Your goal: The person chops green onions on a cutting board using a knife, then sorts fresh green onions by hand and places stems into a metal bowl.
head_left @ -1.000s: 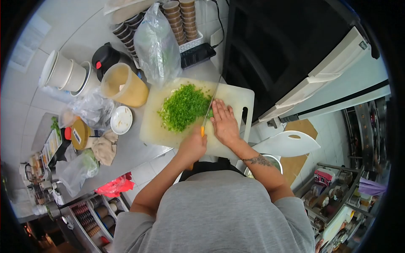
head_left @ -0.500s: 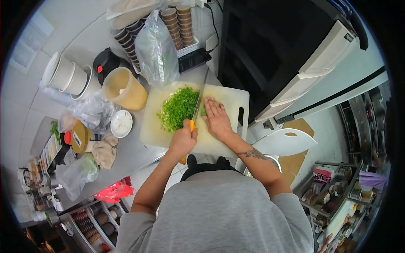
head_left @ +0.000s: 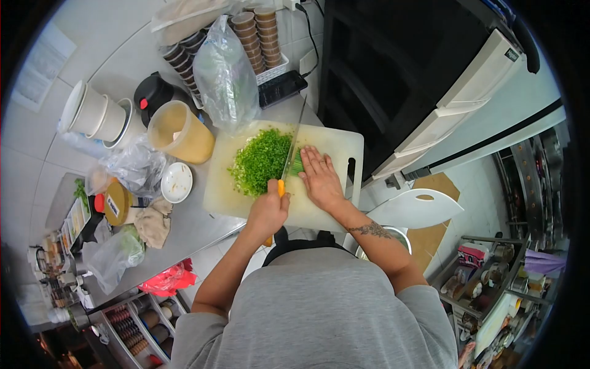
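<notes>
My left hand [head_left: 268, 206] is closed round the yellow handle of a long kitchen knife [head_left: 294, 138]. Its blade points away from me, between a heap of finely chopped green onion [head_left: 261, 161] and uncut green onion stalks [head_left: 297, 163]. My right hand [head_left: 321, 179] lies palm down on those stalks, fingers stretched out just right of the blade, covering most of the bunch. Everything rests on a pale cutting board [head_left: 233, 206] with a slot at its right end. Whether the blade touches the board is hard to see.
Behind the board stand a plastic bag [head_left: 226, 77], a phone [head_left: 283, 89] and stacked lidded cups [head_left: 267, 37]. Left are a yellowish tub [head_left: 182, 132], a small white dish [head_left: 176, 182] and a crumpled cloth [head_left: 153, 222]. A dark-fronted appliance [head_left: 381, 80] borders the right side.
My left hand has drawn the knife slightly toward me. My right hand has shifted a little right and toward me, and more of the green stalks show between its fingers and the blade.
</notes>
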A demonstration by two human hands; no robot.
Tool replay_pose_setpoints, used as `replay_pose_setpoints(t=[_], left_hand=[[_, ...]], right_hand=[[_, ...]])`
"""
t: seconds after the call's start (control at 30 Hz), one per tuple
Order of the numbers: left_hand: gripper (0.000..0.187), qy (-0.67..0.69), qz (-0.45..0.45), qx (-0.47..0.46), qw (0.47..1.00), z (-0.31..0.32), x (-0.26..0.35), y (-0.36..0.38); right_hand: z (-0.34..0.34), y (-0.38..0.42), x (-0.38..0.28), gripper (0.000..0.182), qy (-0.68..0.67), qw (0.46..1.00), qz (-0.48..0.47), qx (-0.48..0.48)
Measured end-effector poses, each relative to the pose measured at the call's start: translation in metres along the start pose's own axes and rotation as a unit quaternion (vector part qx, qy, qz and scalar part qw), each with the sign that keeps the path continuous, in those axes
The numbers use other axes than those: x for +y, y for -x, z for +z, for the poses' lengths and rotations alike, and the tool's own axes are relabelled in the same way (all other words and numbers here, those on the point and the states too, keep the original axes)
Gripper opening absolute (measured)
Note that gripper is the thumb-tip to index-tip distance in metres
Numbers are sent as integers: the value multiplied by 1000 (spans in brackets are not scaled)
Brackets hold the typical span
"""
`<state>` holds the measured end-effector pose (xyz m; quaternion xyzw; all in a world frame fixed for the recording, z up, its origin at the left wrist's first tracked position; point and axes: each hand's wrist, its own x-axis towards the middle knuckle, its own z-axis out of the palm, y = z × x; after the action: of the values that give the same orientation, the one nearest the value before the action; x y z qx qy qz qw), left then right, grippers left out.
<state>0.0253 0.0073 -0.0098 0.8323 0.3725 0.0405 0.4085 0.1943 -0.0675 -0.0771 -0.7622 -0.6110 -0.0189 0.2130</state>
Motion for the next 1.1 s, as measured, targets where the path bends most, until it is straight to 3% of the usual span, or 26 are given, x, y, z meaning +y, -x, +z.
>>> replay_pose_setpoints(t=[0.2, 0.4, 0.5, 0.6, 0.7, 0.9, 1.1], left_hand=[[29, -39, 36, -7, 999, -9, 10, 16], [29, -80, -2, -23, 997, 3, 7, 15], [29, -111, 42, 29, 992, 28, -3, -3], [28, -93, 81, 62, 990, 31, -4, -27], [25, 38, 3, -38, 999, 4, -6, -27], [24, -15, 37, -27, 999, -6, 2, 12], [25, 1, 46, -20, 999, 14, -17, 2]], right_hand=[[2, 0, 0, 57, 15, 1000, 1, -1], [2, 0, 1, 56, 6, 1000, 0, 0], [3, 1, 1, 56, 23, 1000, -2, 4], [3, 1, 1, 57, 23, 1000, -5, -3], [1, 0, 0, 58, 18, 1000, -2, -12], [3, 1, -1, 59, 17, 1000, 5, -10], [5, 1, 0, 59, 22, 1000, 3, -14]])
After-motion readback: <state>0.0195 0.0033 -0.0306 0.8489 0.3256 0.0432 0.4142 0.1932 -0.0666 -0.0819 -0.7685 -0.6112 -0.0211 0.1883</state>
